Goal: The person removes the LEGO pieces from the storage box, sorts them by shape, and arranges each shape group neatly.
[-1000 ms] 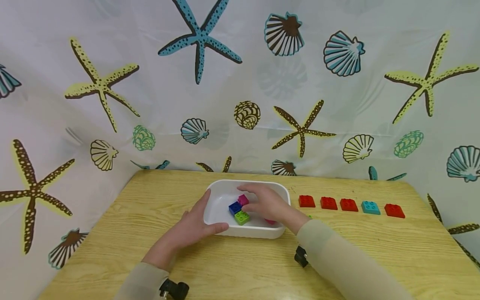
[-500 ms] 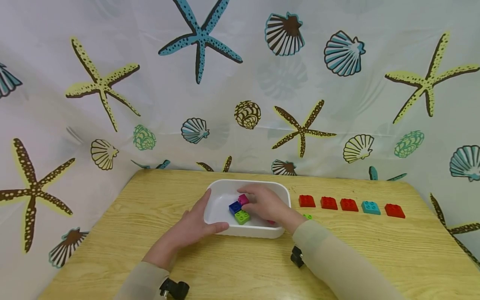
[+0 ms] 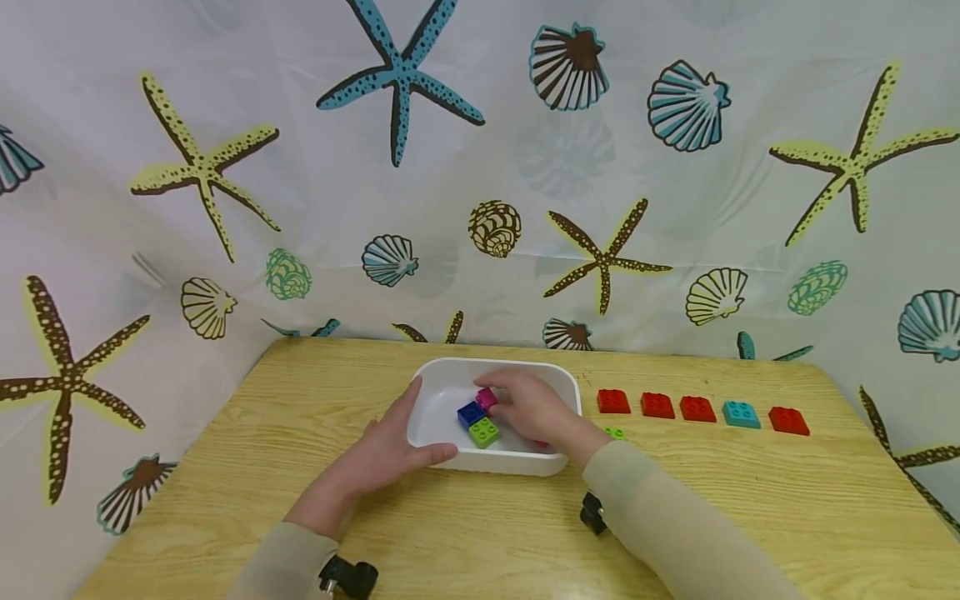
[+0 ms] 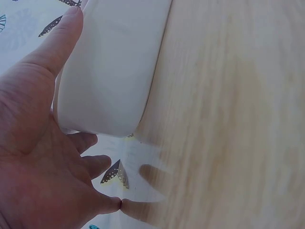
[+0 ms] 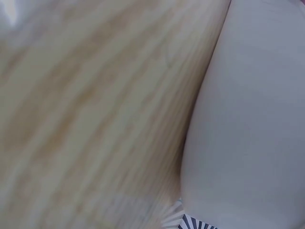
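A white plastic tub point(image 3: 487, 462) sits on the wooden table. Inside it are a dark blue toy brick point(image 3: 470, 414), a lime green brick point(image 3: 484, 432) and a magenta brick point(image 3: 486, 400). My right hand point(image 3: 532, 408) reaches into the tub, its index finger and thumb about the magenta brick; they appear to pinch it. Under that hand another pink brick point(image 3: 542, 444) barely shows. Against the tub's left end lies my left hand point(image 3: 382, 446), thumb straight along the front rim. In the left wrist view, the left hand's fingers point(image 4: 102, 164) are spread beside the tub's corner.
Right of the tub runs a row of bricks: several red ones, such as the nearest red brick point(image 3: 613, 402), and a light blue brick point(image 3: 742, 414). Another green brick point(image 3: 615, 433) shows beside the right wrist. A shell-patterned curtain point(image 3: 450, 283) stands behind the table.
My right thumb has moved off the green brick's edge and up to the magenta brick. The right forearm has shifted slightly left, uncovering the green brick on the table. My left hand stays put.
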Motion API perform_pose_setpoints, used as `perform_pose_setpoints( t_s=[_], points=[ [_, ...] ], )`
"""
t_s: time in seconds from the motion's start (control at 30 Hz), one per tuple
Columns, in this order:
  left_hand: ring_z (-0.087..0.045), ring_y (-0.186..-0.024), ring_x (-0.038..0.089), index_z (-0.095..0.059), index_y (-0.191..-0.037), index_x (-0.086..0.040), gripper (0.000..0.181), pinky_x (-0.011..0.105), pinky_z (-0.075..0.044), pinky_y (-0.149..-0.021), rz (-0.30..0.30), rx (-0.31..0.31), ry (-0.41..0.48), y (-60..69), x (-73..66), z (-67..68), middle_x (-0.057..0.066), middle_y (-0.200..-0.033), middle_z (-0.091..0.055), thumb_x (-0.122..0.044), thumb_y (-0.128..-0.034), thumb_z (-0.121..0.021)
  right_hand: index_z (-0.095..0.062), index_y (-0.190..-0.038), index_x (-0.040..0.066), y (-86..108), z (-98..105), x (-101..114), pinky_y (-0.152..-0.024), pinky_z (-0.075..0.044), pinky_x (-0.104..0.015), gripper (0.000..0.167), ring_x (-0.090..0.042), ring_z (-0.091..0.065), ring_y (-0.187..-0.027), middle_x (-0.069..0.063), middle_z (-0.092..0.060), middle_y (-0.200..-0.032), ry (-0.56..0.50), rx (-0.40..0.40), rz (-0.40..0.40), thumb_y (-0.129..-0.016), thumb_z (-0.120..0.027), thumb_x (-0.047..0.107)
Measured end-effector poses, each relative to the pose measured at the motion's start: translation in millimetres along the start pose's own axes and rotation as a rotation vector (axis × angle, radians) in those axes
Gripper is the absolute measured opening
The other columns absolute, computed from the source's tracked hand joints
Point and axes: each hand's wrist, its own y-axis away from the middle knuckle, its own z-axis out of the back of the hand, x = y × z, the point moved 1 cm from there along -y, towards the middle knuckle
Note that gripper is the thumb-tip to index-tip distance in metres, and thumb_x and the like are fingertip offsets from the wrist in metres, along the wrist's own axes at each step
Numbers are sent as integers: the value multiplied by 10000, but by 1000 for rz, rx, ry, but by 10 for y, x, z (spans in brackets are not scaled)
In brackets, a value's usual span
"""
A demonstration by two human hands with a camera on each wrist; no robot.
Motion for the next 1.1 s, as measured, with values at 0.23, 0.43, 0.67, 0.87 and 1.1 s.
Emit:
perform_pose_setpoints(
  t_s=[0.23, 0.43, 0.67, 0.87, 1.1],
  points=[
    [-279, -1624, 495, -18, -1766, -34, 1281, 829, -29, -1241, 8, 7, -1, 2, 3, 4, 256, -1805, -189, -580, -949, -841, -684, -1514, 136, -3, 3, 5, -1215, -463, -508, 480, -318, -610, -1421, -87, -654, -1535, 8, 1, -11, -1044, -781, 107],
    [-267, -1629, 493, -10, -1767, -42, 1284, 825, -20, -1244, 8, 12, 7, 0, 9, 4, 255, -1807, -182, -584, -950, -839, -702, -1487, 132, -10, -4, 0, -1138, -538, -479, 437, -292, -687, -1300, -80, -678, -1477, 30, -5, -27, -1057, -775, 147],
    [-269, -1628, 493, -14, -1769, -49, 1281, 821, -14, -1246, 13, 11, 15, 2, -2, 9, 249, -1808, -186, -576, -948, -844, -733, -1439, 120, -36, -19, -10, -1085, -553, -433, 409, -228, -670, -1181, -63, -703, -1362, 86, -16, -41, -1039, -804, 168],
    [-277, -1627, 487, -21, -1767, -40, 1273, 822, -21, -1247, 5, 4, 16, 7, -20, 13, 245, -1807, -194, -561, -951, -848, -758, -1388, 127, -36, -15, -3, -1051, -556, -408, 373, -199, -635, -1092, -30, -709, -1272, 83, -21, -74, -1026, -826, 181],
    [-268, -1628, 494, -18, -1768, -45, 1281, 821, -8, -1246, 12, 4, 19, 14, -11, 7, 251, -1805, -194, -571, -946, -849, -758, -1316, 146, -40, -14, -5, -1020, -563, -416, 319, -196, -633, -1054, 3, -718, -1159, 61, -40, -87, -1011, -841, 186]
  ],
)
